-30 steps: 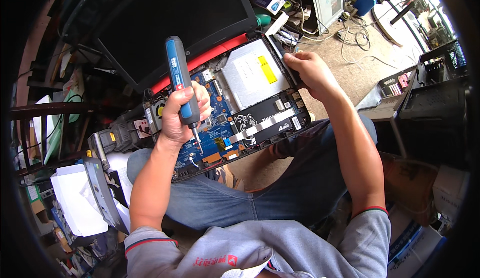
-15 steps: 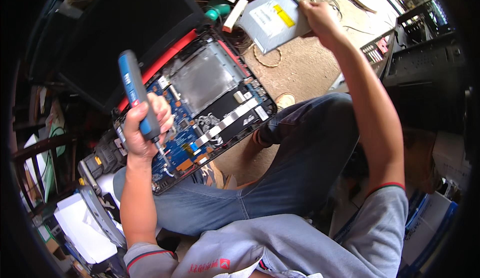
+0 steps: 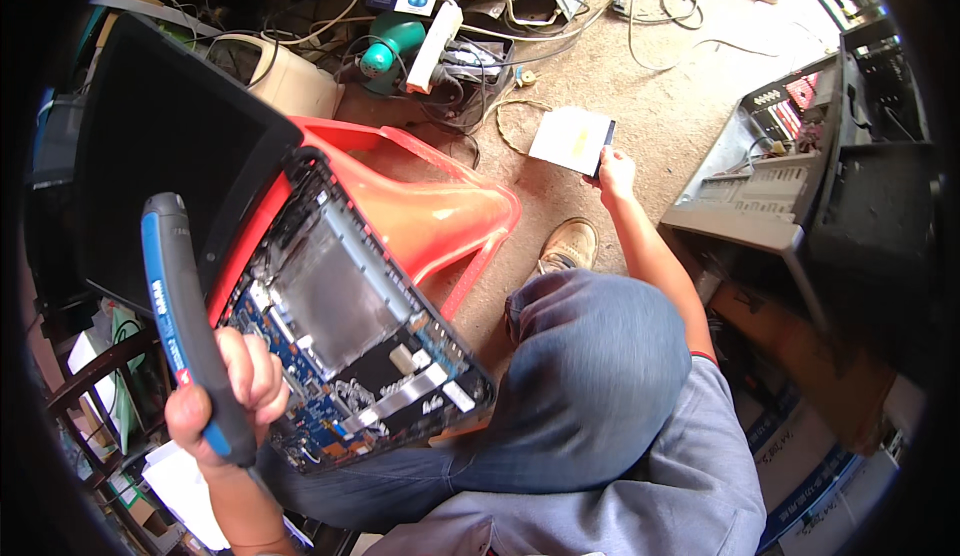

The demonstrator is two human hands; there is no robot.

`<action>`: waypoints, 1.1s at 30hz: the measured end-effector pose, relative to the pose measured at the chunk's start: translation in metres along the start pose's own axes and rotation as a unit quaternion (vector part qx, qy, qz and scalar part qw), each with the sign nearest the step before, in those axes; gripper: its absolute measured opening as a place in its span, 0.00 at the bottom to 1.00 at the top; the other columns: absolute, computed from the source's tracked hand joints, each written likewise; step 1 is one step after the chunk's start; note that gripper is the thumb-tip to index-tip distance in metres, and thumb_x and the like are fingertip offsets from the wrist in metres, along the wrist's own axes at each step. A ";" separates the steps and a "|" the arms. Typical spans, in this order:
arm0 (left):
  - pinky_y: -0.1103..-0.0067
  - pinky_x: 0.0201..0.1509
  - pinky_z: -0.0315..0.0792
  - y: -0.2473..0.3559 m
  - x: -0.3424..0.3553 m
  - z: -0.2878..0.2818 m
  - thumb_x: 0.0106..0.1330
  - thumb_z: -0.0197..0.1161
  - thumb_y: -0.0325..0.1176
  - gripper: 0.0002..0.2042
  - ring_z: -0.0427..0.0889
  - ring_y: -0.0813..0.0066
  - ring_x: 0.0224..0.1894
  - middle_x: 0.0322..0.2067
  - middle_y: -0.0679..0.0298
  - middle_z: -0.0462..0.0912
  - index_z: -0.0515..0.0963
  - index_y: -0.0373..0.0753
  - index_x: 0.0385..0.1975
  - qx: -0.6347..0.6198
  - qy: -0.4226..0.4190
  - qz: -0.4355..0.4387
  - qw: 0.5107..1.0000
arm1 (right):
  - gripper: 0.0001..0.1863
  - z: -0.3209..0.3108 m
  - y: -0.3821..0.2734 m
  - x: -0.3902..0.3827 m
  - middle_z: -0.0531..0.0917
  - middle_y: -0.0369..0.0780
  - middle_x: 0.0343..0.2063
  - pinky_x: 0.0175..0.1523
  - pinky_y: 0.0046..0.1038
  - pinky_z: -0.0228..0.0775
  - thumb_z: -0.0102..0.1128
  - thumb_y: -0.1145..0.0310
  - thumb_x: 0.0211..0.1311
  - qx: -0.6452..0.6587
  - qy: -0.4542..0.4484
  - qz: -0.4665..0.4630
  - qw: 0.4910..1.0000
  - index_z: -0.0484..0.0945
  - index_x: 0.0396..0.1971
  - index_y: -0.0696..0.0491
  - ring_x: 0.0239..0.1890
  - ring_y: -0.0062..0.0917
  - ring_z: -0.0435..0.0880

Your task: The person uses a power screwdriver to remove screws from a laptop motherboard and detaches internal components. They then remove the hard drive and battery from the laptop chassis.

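My left hand is closed around a blue and black electric screwdriver, its handle end pointing up and its tip hidden below. Just beside it, an opened laptop lies tilted over my left thigh. The circuit board, cables and a bare metal bay show in its base, and its dark screen stands to the left. Out to the right and low over the floor, my right hand grips a flat silvery optical disc drive by its dark edge.
A red plastic stool stands beyond the laptop. A white power strip, a green hair-dryer-like tool and tangled cables lie at the back. An opened computer case stands at the right, with my shoe on the floor nearer me.
My right hand has lowered the drive toward the floor. My left hand with the screwdriver has shifted left and nearer me; the laptop tilts more, and the red stool now shows.
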State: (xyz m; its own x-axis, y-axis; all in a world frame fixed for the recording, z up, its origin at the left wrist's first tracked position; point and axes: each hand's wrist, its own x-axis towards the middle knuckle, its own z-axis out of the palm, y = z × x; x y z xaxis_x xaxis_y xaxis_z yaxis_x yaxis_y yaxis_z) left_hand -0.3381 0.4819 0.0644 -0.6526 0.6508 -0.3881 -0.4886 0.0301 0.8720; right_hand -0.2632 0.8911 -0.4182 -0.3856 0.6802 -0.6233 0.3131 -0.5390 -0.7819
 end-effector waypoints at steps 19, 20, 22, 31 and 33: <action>0.76 0.25 0.62 -0.045 0.284 0.145 0.64 0.63 0.59 0.26 0.69 0.80 0.21 0.18 0.68 0.72 0.80 0.35 0.25 0.558 -0.187 -0.089 0.803 | 0.18 0.023 -0.238 -0.152 0.83 0.38 0.29 0.28 0.19 0.79 0.61 0.58 0.72 0.106 -0.393 -0.120 0.906 0.78 0.42 0.61 0.28 0.18 0.84; 0.77 0.24 0.61 -0.037 0.285 0.152 0.63 0.64 0.61 0.29 0.68 0.80 0.21 0.18 0.69 0.71 0.80 0.34 0.25 0.610 -0.175 -0.133 0.761 | 0.18 0.014 -0.227 -0.150 0.83 0.39 0.30 0.26 0.22 0.79 0.62 0.58 0.71 0.106 -0.293 -0.105 0.944 0.76 0.43 0.61 0.26 0.19 0.84; 0.81 0.24 0.59 -0.046 0.291 0.148 0.63 0.67 0.55 0.25 0.66 0.83 0.21 0.18 0.71 0.69 0.80 0.34 0.25 0.578 -0.130 -0.151 0.792 | 0.17 -0.012 -0.204 -0.125 0.82 0.41 0.32 0.26 0.26 0.79 0.63 0.60 0.69 0.083 -0.211 -0.087 0.970 0.75 0.42 0.61 0.25 0.21 0.83; 0.76 0.36 0.80 -0.093 0.336 0.141 0.63 0.58 0.21 0.07 0.87 0.75 0.32 0.29 0.56 0.86 0.84 0.29 0.32 0.593 -0.219 -0.150 0.760 | 0.11 -0.068 -0.073 -0.102 0.80 0.40 0.25 0.24 0.28 0.76 0.63 0.64 0.65 0.100 -0.126 0.022 0.987 0.73 0.35 0.55 0.20 0.24 0.81; 0.73 0.37 0.81 -0.125 0.375 0.145 0.62 0.61 0.22 0.06 0.89 0.67 0.32 0.29 0.51 0.88 0.85 0.30 0.33 0.725 -0.279 -0.092 0.623 | 0.10 -0.062 -0.055 -0.111 0.79 0.40 0.24 0.23 0.28 0.75 0.62 0.64 0.67 0.131 -0.091 0.030 0.987 0.73 0.35 0.55 0.19 0.25 0.80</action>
State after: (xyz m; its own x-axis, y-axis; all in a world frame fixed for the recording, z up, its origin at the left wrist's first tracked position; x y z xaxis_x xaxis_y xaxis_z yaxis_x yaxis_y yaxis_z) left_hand -0.4383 0.8323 -0.1468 -0.1612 0.6855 -0.7100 0.7757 0.5327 0.3383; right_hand -0.1837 0.8763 -0.3059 -0.5309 0.5551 -0.6403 0.1147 -0.7016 -0.7033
